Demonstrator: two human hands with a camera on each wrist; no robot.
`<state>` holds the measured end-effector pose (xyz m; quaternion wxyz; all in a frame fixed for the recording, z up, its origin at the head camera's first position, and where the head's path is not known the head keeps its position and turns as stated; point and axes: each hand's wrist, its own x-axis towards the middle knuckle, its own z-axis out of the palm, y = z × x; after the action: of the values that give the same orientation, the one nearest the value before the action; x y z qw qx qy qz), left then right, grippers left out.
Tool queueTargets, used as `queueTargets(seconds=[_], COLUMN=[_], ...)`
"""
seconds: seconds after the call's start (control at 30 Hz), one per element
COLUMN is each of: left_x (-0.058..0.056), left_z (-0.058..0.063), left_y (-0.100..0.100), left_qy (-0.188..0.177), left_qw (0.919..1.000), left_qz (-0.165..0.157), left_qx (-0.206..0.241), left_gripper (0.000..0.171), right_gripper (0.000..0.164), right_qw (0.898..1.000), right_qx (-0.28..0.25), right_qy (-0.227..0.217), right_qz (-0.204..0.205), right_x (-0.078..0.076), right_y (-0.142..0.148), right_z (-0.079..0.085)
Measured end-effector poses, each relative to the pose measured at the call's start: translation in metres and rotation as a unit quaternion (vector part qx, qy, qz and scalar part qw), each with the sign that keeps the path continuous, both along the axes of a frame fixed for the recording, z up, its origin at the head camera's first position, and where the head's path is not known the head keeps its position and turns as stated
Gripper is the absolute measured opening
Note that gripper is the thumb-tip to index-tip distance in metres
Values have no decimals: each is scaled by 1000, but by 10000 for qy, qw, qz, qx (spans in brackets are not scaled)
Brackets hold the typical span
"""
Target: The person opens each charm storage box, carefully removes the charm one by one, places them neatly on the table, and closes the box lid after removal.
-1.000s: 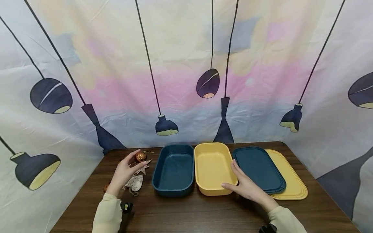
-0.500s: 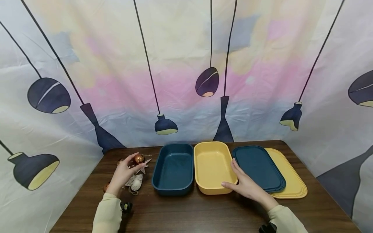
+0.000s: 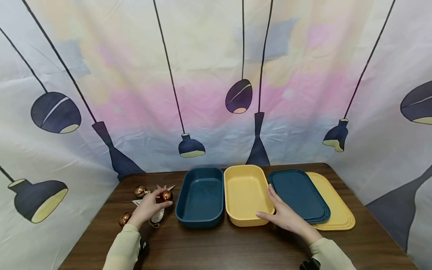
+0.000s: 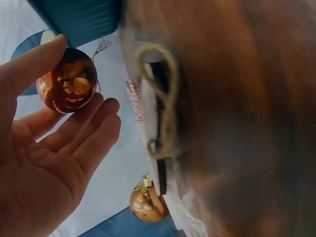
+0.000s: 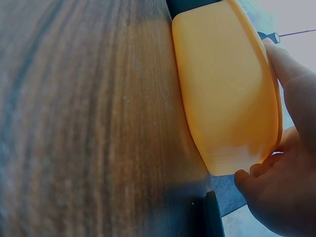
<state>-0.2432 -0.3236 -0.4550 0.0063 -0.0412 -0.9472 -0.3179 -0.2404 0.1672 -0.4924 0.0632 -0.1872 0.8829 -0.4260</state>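
Note:
My left hand [image 3: 146,208] pinches a shiny copper bauble [image 3: 166,195] between thumb and fingers, left of the dark blue box [image 3: 200,222]. In the left wrist view the bauble [image 4: 68,84] sits between the thumb and fingertips, its wire loop showing. Under and around that hand lie a pinkish star ornament [image 3: 160,187] and a pale wooden ornament with a twine loop [image 3: 157,216], partly covered. My right hand [image 3: 287,215] rests at the near right corner of the yellow box [image 3: 250,222], thumb on the near rim, fingers along the right side. Both boxes have nothing inside.
Two more copper baubles lie on the left, one farther back [image 3: 140,191] and one nearer [image 3: 125,219]. On the right a dark blue lid [image 3: 300,195] overlaps a yellow lid [image 3: 341,210]. A printed cloth [image 3: 209,93] hangs behind the brown table [image 3: 209,247].
My left hand has taken hold of the copper bauble and moved it nearer to me and slightly right. The other bauble at the back left has come into view. My right hand stays put.

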Motion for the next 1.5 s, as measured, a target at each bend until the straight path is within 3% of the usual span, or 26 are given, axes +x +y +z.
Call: queueTargets(seconds=[0.17, 0.77, 1.5], left_x=[1, -1, -2], left_z=[-4, -11, -12], left_y=[0, -1, -1], left_qy=[-26, 56, -94], left_qw=[9997, 9984, 9989], left_qz=[-95, -461, -421], left_qx=[-219, -309, -186], left_gripper=[75, 69, 68], right_gripper=[109, 109, 108], right_qw=[10000, 10000, 10000], right_qx=[-34, -44, -52], right_qy=[-9, -11, 37], right_qz=[14, 20, 3], right_x=[0, 1, 2], right_y=[1, -1, 0], right_z=[0, 2, 0])
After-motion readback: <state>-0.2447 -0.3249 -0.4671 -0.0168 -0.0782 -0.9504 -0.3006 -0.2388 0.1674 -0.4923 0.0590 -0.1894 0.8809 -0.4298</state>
